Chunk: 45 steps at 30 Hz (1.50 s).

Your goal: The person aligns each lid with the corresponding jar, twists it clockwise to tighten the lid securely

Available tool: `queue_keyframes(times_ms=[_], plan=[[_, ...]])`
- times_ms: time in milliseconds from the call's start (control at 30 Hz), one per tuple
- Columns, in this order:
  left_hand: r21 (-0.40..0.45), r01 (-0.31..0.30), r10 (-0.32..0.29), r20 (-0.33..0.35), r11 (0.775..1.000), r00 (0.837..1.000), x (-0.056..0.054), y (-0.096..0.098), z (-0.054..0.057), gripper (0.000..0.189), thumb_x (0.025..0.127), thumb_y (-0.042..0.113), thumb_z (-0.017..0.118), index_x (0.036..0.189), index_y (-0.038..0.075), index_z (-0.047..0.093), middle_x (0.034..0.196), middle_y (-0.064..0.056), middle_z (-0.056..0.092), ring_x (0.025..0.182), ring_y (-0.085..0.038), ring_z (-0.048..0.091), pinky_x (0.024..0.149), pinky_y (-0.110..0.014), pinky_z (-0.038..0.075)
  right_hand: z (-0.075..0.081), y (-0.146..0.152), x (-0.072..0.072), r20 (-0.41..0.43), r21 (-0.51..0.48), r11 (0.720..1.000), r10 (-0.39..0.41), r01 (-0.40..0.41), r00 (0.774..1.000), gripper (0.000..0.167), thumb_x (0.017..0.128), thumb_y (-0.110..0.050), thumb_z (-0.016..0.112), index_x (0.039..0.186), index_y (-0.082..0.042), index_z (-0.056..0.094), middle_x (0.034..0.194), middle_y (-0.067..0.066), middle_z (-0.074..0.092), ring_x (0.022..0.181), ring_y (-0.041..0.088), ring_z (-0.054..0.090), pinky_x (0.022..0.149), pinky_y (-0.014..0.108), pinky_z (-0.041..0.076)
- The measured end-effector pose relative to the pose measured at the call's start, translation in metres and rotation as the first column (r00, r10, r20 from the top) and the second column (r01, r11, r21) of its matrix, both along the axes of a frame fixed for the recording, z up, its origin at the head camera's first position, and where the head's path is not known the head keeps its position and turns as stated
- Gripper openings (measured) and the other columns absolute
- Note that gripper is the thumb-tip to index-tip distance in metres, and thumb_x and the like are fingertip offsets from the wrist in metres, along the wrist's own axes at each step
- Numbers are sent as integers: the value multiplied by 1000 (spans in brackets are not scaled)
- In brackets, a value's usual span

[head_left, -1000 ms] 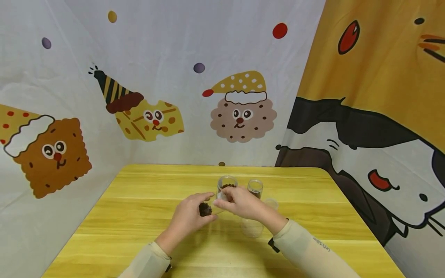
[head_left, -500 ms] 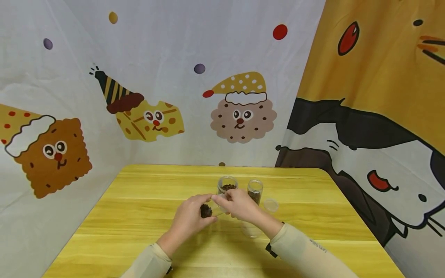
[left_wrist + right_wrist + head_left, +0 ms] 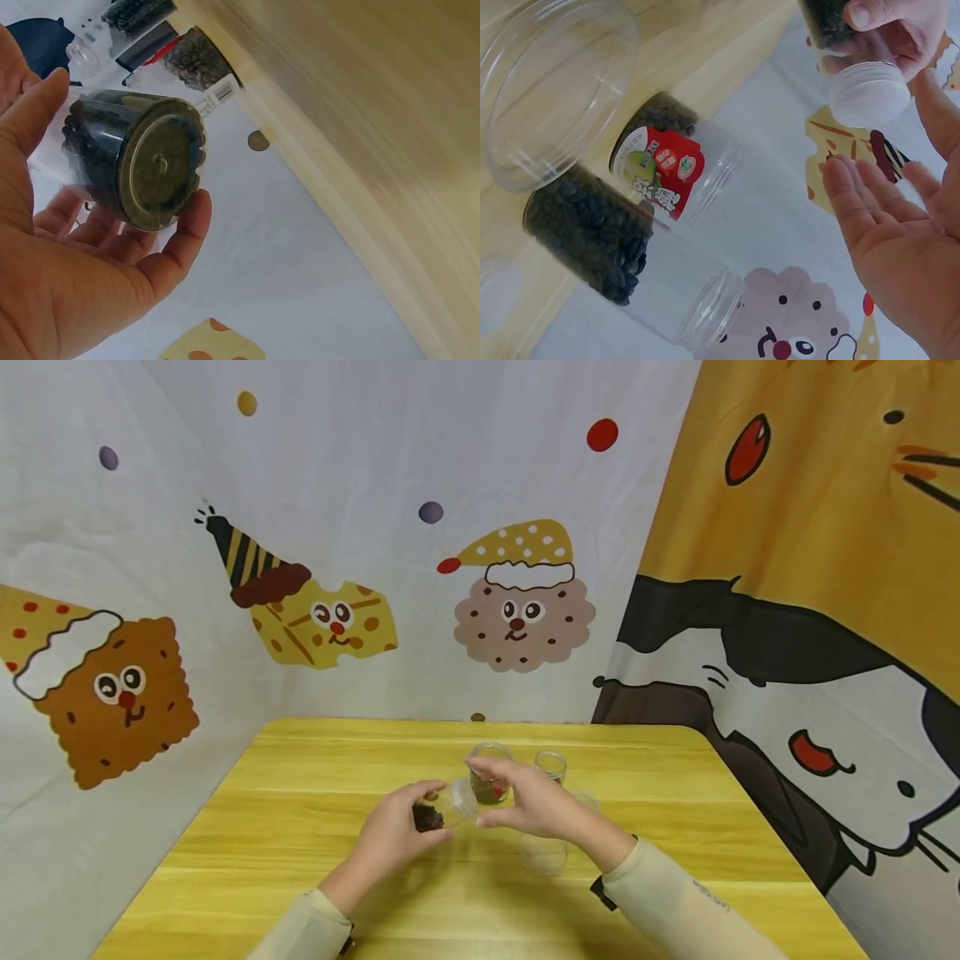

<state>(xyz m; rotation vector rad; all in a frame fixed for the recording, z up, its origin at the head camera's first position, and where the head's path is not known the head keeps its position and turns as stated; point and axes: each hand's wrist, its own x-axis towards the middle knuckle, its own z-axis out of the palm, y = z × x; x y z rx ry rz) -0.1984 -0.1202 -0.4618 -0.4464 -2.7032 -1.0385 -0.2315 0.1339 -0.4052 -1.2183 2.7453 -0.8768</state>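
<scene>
My left hand (image 3: pixel 393 828) grips a small clear jar (image 3: pixel 161 169) tipped on its side, fingers and thumb around its wall. Dark contents lie toward its base, and a frosted screw lid (image 3: pixel 868 94) caps the end facing my right hand. That right hand (image 3: pixel 536 803) is spread beside the lid, its fingers extended and holding nothing. Just behind the hands stands an open wide jar (image 3: pixel 667 161) with a red label and dark seeds low inside. Next to it is a taller open jar (image 3: pixel 592 232), part filled with black seeds and half hidden by my right hand in the head view.
A large clear lid (image 3: pixel 543 857) lies on the wooden table (image 3: pixel 300 893) below my right wrist. A smaller clear lid (image 3: pixel 587 799) is partly covered by that wrist. Behind the table's far edge hangs a cartoon-printed cloth (image 3: pixel 360 460).
My right hand has come off the lid and its fingers have spread. The left hand has shifted slightly left with the jar, so the capped end now shows.
</scene>
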Motion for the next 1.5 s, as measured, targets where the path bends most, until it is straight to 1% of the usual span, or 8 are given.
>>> queue_keyframes(times_ms=[200, 367, 567, 767, 900, 1200, 1367, 1500], plan=[[-9, 20, -20, -5, 1000, 1000, 0, -1, 2, 68, 76, 29, 99, 137, 15, 71, 123, -5, 78, 114, -26, 74, 102, -53, 60, -4, -2, -3, -84, 43, 995, 96, -93, 992, 76, 88, -25, 89, 156, -15, 56, 157, 7, 60, 127, 22, 70, 99, 34, 61], [6, 40, -40, -16, 999, 999, 2, 2, 4, 68, 76, 25, 99, 137, 14, 71, 123, -6, 78, 115, -28, 73, 103, -53, 59, -6, -5, -3, -104, 28, 995, 102, -99, 989, 65, 90, -22, 87, 150, -13, 63, 149, 9, 67, 119, 26, 75, 93, 28, 63], [10, 57, -57, -16, 998, 998, 4, 3, 4, 69, 77, 24, 99, 138, 13, 70, 128, -8, 77, 117, -29, 73, 104, -54, 59, -7, -6, -3, -104, 14, 996, 90, -89, 991, 59, 91, -20, 86, 146, -11, 66, 142, 9, 71, 109, 22, 77, 88, 24, 63], [-47, 64, -67, -63, 997, 996, 5, 5, 4, 67, 77, 27, 99, 137, 13, 71, 126, -7, 77, 114, -27, 74, 99, -53, 61, -7, -5, -4, -118, 23, 996, 89, -87, 989, 61, 93, -31, 83, 145, -5, 66, 116, 6, 80, 94, 15, 77, 78, 19, 60], [-60, 53, -58, -73, 997, 996, 5, 6, 4, 67, 77, 28, 99, 136, 14, 71, 125, -6, 78, 113, -27, 74, 97, -51, 62, -7, -5, -5, -96, 27, 997, 79, -77, 992, 62, 94, -35, 81, 146, -6, 65, 108, 4, 80, 90, 7, 73, 73, 15, 57], [-40, 42, -44, -71, 998, 996, 6, 7, 4, 68, 75, 27, 100, 135, 15, 72, 128, -6, 77, 117, -28, 74, 103, -51, 60, -10, -7, -4, -21, 24, 999, 37, -37, 999, 58, 99, -40, 75, 146, -7, 65, 105, 2, 82, 86, 3, 74, 72, 16, 58], [-43, 43, -46, -63, 998, 997, 5, 8, 4, 68, 75, 27, 100, 135, 15, 72, 130, -6, 77, 119, -29, 73, 104, -52, 59, -12, -8, -4, 12, 17, 1000, -4, 4, 1000, 56, 101, -43, 73, 143, -6, 67, 107, 2, 82, 89, 5, 76, 74, 17, 59], [-58, 37, -41, -68, 998, 997, 4, 9, 4, 67, 75, 27, 100, 135, 15, 72, 128, -6, 77, 117, -28, 74, 102, -51, 60, -12, -10, -3, 19, 20, 999, -47, 46, 999, 51, 104, -48, 67, 135, -8, 72, 101, -1, 82, 81, 1, 73, 72, 19, 59]])
